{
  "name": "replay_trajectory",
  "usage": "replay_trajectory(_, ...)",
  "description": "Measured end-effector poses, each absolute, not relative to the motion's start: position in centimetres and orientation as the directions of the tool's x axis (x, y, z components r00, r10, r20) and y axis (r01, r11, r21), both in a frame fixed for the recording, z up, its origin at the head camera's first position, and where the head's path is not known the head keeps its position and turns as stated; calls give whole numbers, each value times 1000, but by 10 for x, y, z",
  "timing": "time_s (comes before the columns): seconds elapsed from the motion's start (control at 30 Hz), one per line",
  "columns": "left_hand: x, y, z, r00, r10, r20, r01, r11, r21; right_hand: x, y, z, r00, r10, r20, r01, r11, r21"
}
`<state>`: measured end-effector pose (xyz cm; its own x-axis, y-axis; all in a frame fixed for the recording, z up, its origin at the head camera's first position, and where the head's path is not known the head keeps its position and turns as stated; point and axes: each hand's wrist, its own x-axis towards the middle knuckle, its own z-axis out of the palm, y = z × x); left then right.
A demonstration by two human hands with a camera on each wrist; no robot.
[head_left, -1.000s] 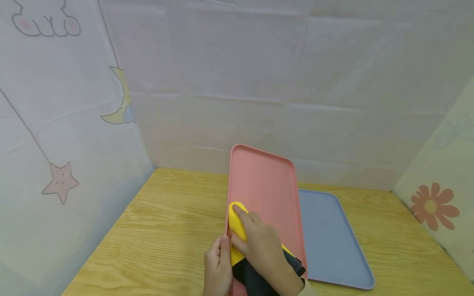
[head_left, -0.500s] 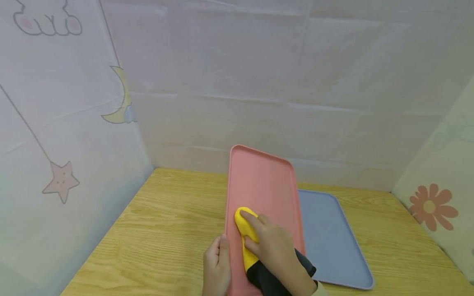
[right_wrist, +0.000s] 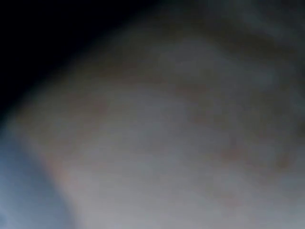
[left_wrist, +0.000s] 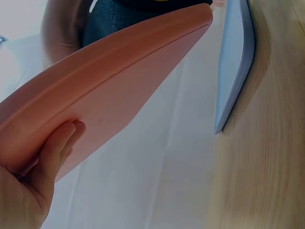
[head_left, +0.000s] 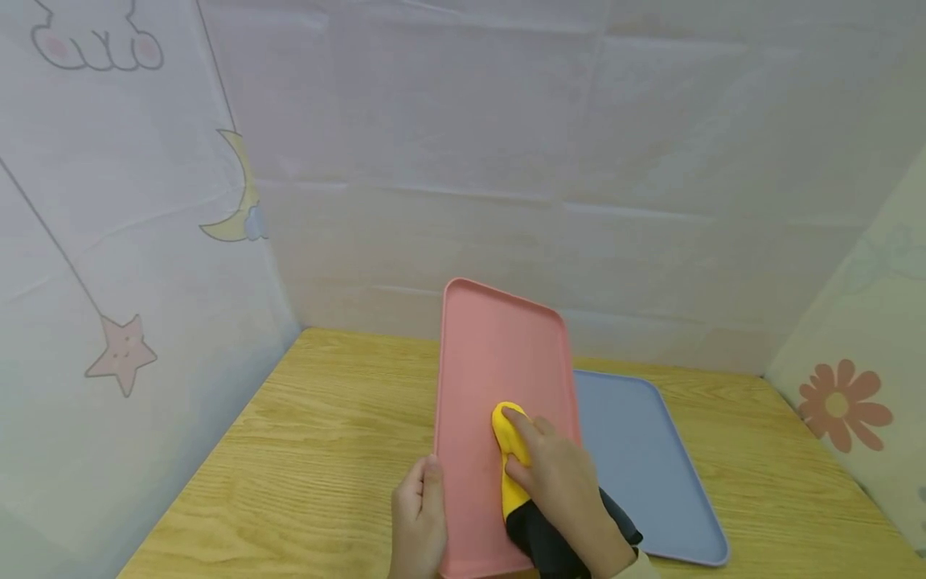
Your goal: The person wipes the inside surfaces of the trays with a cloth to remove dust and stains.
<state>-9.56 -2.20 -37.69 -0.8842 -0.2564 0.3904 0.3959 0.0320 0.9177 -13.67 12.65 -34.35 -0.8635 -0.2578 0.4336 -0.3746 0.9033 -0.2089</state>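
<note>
My left hand [head_left: 419, 515] grips a pink tray [head_left: 499, 346] by its left edge, thumb along the rim. The tray is tilted up, its inner face towards me. From the left wrist view, fingers [left_wrist: 55, 145] reach the tray's underside [left_wrist: 109, 90]. A yellow and black cloth [head_left: 512, 494] lies against the tray's inner face. My right hand [head_left: 564, 478] holds this cloth there, index finger stretched over the yellow end and thumb lower on it. The cloth's black part hangs under my right wrist, partly hidden. Blur fills the right wrist view.
A blue-grey tray [head_left: 644, 458] lies flat on the wooden table [head_left: 311, 450] to the right, partly behind the pink one. White printed sheets [head_left: 463, 161] enclose the table at the back and both sides.
My right hand has slid the cloth from the pink tray's left edge rightwards to the middle of its face. The tray has shifted slightly left with my left hand.
</note>
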Motion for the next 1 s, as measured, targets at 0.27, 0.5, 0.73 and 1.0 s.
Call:
replay_trajectory(0.27,-95,-25,-376,-886,-259,385,394,20,919,-145,142,-352,-888,-199,414,-311,923,-225)
replay_trajectory(0.5,-95,-27,-376,-879,-263,398,402,39,915,-154,155,-359,-921,-144,363,-233,948,-217)
replay_trajectory(0.73,-95,-27,-376,-867,-278,413,409,75,909,-159,162,-361,-947,-110,301,-187,953,-239)
replay_trajectory(1.0,-96,-27,-375,-848,-298,439,430,99,898,-161,164,-360,-952,-97,290,-176,950,-258)
